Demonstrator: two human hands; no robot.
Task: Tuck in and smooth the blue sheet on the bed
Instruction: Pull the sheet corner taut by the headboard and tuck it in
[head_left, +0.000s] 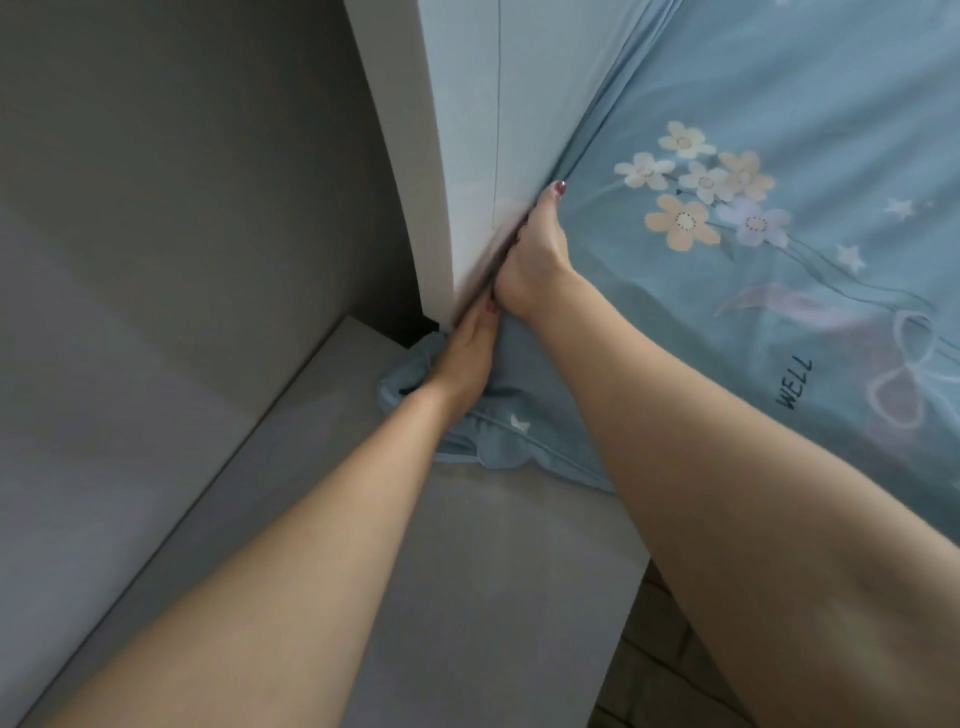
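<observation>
A: Obs. 1, head view. The blue sheet (753, 322) lies over the bed and fills the right side of the view. Print: a cluster of flowers (711, 192), small stars, a ribbon bow, and the word "WELL" near the right forearm.

B: Where are the hands?

A: Both sit at the seam where the sheet meets the white panel (457, 130) standing along the bed's edge. The right hand (535, 254) is the farther one, edge-on against the panel, thumb with a dark red nail lying on the sheet. Its fingers go down into the gap between panel and sheet, out of sight.

B: State of that hand, then?

A: Cannot tell whether it grips fabric or only pushes it down; the fingers are hidden.

B: And the left?

A: The left hand (467, 348) is just below the right, touching it, fingers extended and together, pressing the sheet toward the same gap. Fingertips are blurred; they look straight rather than curled.

B: Sheet edge?

A: At the corner, under and beside the left wrist, a bunched hem (498, 441) hangs loose and rests on the grey ledge (467, 571) alongside the bed. The surface near the flowers lies fairly flat, with creases running along the panel.
</observation>
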